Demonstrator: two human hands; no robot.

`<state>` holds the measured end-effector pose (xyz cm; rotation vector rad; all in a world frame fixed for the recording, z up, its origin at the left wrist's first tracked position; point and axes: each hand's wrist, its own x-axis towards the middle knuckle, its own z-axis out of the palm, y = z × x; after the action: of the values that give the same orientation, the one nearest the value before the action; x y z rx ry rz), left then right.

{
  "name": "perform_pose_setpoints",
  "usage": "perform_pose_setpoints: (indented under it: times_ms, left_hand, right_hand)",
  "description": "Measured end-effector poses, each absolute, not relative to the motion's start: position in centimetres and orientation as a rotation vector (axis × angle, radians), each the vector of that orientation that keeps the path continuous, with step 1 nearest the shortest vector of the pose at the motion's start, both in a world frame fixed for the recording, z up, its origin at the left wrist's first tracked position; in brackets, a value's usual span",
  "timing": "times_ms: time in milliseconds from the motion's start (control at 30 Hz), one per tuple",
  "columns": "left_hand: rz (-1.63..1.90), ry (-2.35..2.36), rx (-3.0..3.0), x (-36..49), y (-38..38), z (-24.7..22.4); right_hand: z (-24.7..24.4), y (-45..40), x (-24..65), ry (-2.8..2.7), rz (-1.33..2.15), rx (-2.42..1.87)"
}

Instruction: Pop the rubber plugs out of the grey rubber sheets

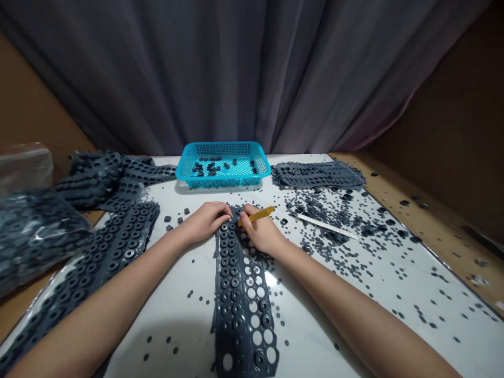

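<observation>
A long black rubber sheet (244, 294) lies lengthwise in front of me, with rows of molded rings on its left half. Many round holes on its right half show the white table. At its far end, my left hand (207, 221) pinches at the sheet's left edge; its fingertips are partly hidden. My right hand (262, 231) is closed around a slim yellow tool (263, 213), held slanted over the sheet's far end. The tool's working tip is hidden by my fingers. The two hands are close together, with a small gap between them.
Behind stands a blue basket (222, 181) with loose black pieces. Stacked punched sheets (318, 175) lie at back right, near scattered black discs (326, 210) and a white strip (327, 227). To the left are another ringed sheet (106, 257), a crumpled pile (102, 176) and a filled plastic bag (39, 236).
</observation>
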<state>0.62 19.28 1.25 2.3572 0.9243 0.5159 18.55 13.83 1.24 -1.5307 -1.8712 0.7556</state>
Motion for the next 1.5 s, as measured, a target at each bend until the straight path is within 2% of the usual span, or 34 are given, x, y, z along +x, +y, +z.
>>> perform_pose_setpoints:
  times_ms: [233, 400, 533, 933, 1200, 1400, 1500]
  left_hand:
    - [0.581, 1.098, 2.048, 0.2, 19.8, 1.0]
    - [0.777, 1.010, 1.656, -0.2, 20.4, 0.6]
    - [0.754, 0.963, 1.332, 0.1, 20.3, 0.6]
    - [0.681, 0.848, 1.044, 0.5, 20.1, 2.0]
    - [0.633, 0.872, 1.402, 0.8, 18.5, 2.1]
    - [0.421, 0.886, 2.201, 1.4, 18.2, 3.3]
    - [0.297, 0.885, 2.423, 1.5, 18.0, 3.4]
  right_hand:
    - [1.4, 13.7, 18.6, -1.838, 0.800, -1.499]
    - [0.8, 14.0, 18.9, -1.734, 0.985, -1.421]
    - [0.5, 14.1, 19.3, -1.509, 1.116, -1.379]
    - [0.8, 13.7, 18.7, -1.705, 0.945, -1.384]
    - [1.4, 13.6, 18.7, -1.850, 0.871, -1.413]
    - [0.6, 14.1, 19.2, -1.718, 1.041, -1.428]
    - [0.6, 14.1, 19.2, -1.717, 1.035, -1.423]
